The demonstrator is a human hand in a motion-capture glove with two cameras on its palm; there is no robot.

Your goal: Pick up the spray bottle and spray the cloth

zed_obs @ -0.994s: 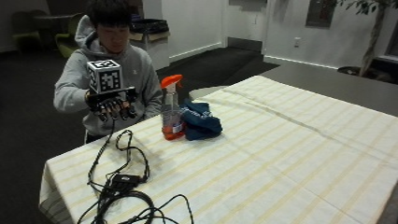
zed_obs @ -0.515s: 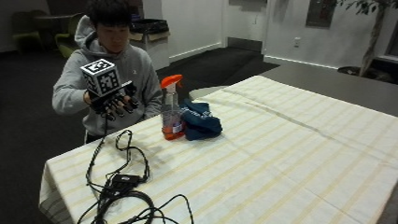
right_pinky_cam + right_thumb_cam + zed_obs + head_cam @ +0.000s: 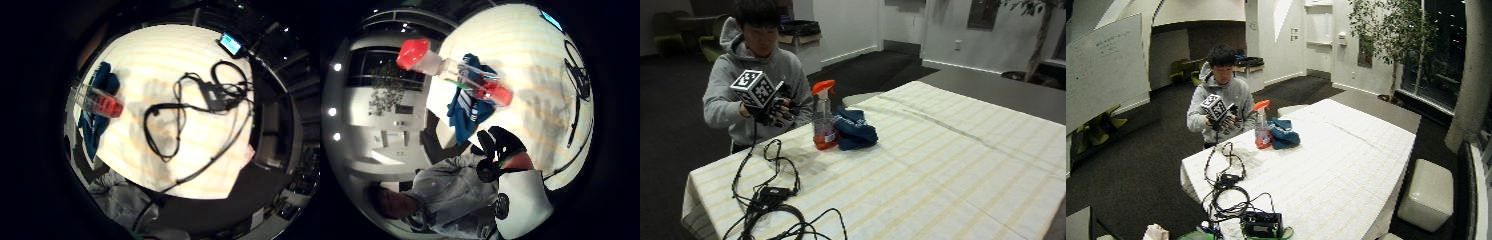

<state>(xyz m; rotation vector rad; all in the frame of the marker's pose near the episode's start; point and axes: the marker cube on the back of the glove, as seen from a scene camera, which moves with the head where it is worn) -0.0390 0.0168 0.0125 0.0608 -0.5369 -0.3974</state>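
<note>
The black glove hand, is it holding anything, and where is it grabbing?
No. The gloved right hand is up in the air beside the spray bottle, holding nothing. The bottle stands on the table, touching the blue cloth.

The worktop is covered with a pale cloth striped in faint yellow and stands on a dark floor in a large room with white walls. A whiteboard leans along the wall behind the person, green chairs stand in a dim alcove at the back, and a leafy indoor tree rises beside tall dark windows. A white cube stool sits on the floor beside the worktop, and a darker grey table adjoins its far end.
</note>
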